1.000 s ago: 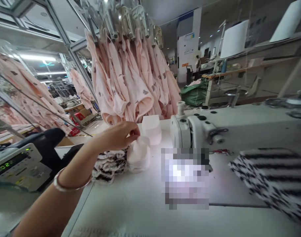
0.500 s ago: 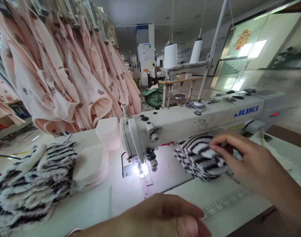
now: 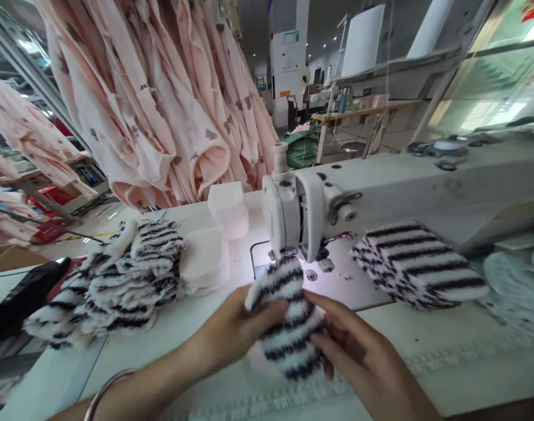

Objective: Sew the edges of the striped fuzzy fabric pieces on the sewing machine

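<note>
Two hands hold one striped piece (image 3: 288, 327) at the front of the sewing machine (image 3: 283, 216), in the head view. Your left hand (image 3: 231, 327) clamps its left side: thumb flat on top, other fingers hidden underneath. Your right hand (image 3: 363, 356) grips the right edge between thumb and forefinger; its remaining fingers are curled and partly concealed. A pale layer (image 3: 258, 358) shows below the piece; whether it is attached, you cannot tell.

Writing: the ruler (image 3: 267, 403) printed along the table (image 3: 196, 333) has graduations, but its figures are too blurred to read. The notice (image 3: 290, 49) and orange label (image 3: 285, 93) on the pillar (image 3: 279, 70) carry marks too small to read.

Obscured areas: the striped piece covers the needle zone. The top edge cuts off both thread cones (image 3: 363, 41) and the pink garments (image 3: 174, 117); the right edge cuts off the machine arm and the sheer fabric (image 3: 512, 286).

Left of the machine lie two white stacks (image 3: 203, 257), then the fluffy pile (image 3: 126, 280). To your right, the striped stack (image 3: 416, 263) lies near the sheer fabric.
</note>
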`<move>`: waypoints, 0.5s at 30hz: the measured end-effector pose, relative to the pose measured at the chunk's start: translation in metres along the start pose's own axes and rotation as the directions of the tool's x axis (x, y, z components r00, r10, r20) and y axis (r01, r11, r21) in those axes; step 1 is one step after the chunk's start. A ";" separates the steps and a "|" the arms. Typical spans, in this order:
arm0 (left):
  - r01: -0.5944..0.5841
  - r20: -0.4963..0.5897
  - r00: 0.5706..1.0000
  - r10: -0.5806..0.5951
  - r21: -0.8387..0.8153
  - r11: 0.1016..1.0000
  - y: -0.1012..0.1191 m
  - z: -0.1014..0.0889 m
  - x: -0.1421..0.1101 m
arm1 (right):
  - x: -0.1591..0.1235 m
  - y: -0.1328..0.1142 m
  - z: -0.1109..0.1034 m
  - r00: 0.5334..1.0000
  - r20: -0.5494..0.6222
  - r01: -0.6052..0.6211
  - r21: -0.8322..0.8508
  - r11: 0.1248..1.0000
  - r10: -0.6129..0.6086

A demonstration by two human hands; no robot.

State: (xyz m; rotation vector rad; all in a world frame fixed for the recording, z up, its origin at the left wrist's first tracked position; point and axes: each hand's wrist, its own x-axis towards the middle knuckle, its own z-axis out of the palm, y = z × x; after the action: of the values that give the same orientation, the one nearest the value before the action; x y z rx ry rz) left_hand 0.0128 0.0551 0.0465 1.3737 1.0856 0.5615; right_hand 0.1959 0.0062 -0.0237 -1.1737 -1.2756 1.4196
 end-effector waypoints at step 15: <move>-0.020 0.008 1.000 0.019 0.596 0.803 -0.009 -0.038 0.009 | 0.004 -0.007 0.016 0.988 0.057 0.153 -0.431 0.889 -0.142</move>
State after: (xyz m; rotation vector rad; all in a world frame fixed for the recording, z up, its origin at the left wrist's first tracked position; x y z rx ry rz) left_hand -0.0177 0.0800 0.0406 1.9327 1.3119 0.2259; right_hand 0.1793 0.0083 -0.0162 -1.3166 -1.7210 1.0661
